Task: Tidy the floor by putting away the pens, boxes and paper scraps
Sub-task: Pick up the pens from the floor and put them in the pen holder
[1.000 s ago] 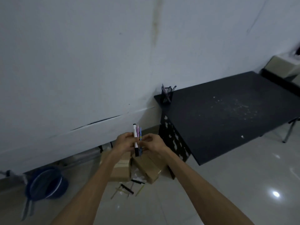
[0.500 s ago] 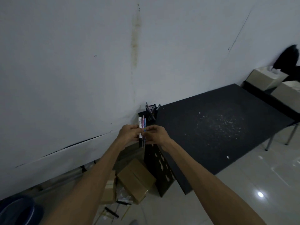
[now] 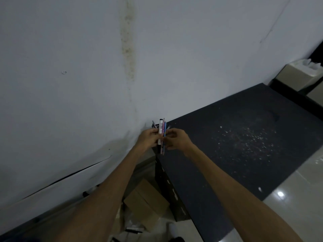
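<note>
Left hand (image 3: 148,139): grips pens (image 3: 161,135) upright.
Right hand (image 3: 176,140): pinches same bundle.
Risk: loose pen slips floorward, missing holder (image 3: 154,126).

Hands (image 3: 164,139) raised pens (image 3: 161,135) up beside table (image 3: 244,154).

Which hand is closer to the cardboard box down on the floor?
Left. The left hand is above the cardboard box; the right hand is further right, over the black table.
</note>
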